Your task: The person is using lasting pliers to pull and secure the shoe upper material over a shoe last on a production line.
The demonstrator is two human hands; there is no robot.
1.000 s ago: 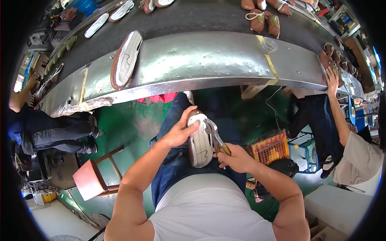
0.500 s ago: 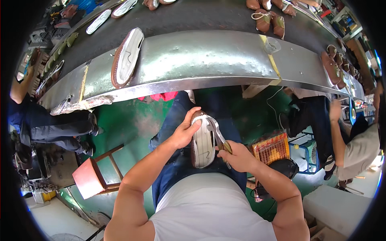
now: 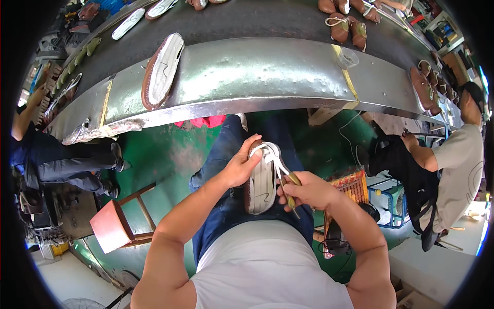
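Observation:
A brown shoe lies over my lap with its pale, stitched underside up and a thin dark cord on it. My left hand is closed round its far end, thumb pressed on the underside. My right hand is closed on a pair of metal pincers with olive-coloured handles. The handles are spread apart in my fingers. The curved jaws reach over the shoe's far right edge, close to my left thumb; whether they grip the edge cannot be made out.
Ahead runs a metal-edged bench with a dark belt. On it lie another upturned shoe, brown shoes and a clear cup. A red-topped stool stands left. People sit at both sides; a woven seat is at right.
The pincers' handles have spread wider in my right hand, which has shifted slightly right and up. My left hand keeps the shoe. The person at right has leaned toward the bench.

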